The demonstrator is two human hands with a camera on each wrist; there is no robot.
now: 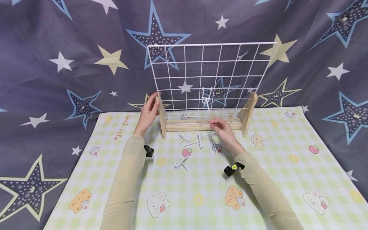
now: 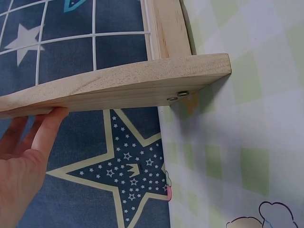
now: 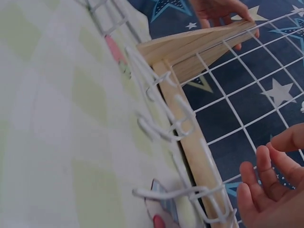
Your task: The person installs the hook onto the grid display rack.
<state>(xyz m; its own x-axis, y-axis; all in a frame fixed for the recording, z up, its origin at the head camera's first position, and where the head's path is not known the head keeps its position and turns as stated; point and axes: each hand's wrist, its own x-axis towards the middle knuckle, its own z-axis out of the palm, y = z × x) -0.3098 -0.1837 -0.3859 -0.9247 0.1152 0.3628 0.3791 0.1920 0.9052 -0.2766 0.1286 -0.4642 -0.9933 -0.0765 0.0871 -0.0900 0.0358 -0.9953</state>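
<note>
A white wire grid [image 1: 202, 60] stands upright between two wooden side panels, joined low down by a wooden bar [image 1: 187, 127]. My left hand [image 1: 148, 114] grips the upper end of the left side panel [image 2: 118, 85]; the right wrist view shows its fingers around the edge. Just in front of the grid's lower part, my right hand [image 1: 225, 134] has loosely bent fingers with nothing between them [image 3: 273, 185]. One white wire hook [image 1: 206, 100] hangs on the grid near its middle. Several more white hooks [image 1: 181, 164] lie on the cloth before the bar.
The right side panel [image 1: 248, 115] stands beyond my right hand. A pale green checked tablecloth [image 1: 198, 182] with cartoon prints covers the table. Behind the rack hangs a dark star-patterned curtain [image 1: 95, 28].
</note>
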